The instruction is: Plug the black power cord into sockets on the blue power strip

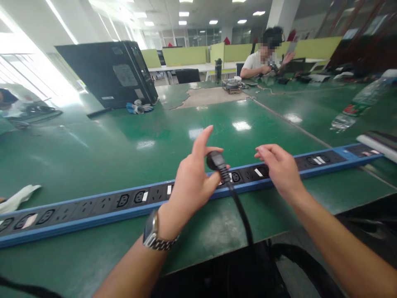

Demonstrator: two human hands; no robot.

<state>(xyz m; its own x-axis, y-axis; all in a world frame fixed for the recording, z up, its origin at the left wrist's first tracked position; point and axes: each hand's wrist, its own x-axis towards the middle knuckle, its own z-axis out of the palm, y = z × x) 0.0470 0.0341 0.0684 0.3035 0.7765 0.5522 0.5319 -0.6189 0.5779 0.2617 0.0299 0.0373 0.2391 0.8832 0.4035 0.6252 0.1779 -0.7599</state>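
Note:
In the middle of the head view my left hand (192, 180) grips a black power plug (217, 162) between thumb and fingers, its index finger pointing up. The plug's black cord (240, 207) hangs down past the table's front edge. Below both hands lies a long blue and black power strip (122, 201) with a row of sockets, some marked with white labels. My right hand (281, 167) hovers over the strip's right part, apart from the plug. Its fingers are curled with the tips together; whatever they may hold is too small to make out.
A black computer case (108, 74) stands on the green table (149, 140) at the back left, with blue-white gloves (139, 107) beside it. At right lies a plastic bottle (359, 103). Across the table sits a person (257, 64). A dark flask (218, 70) stands at the back.

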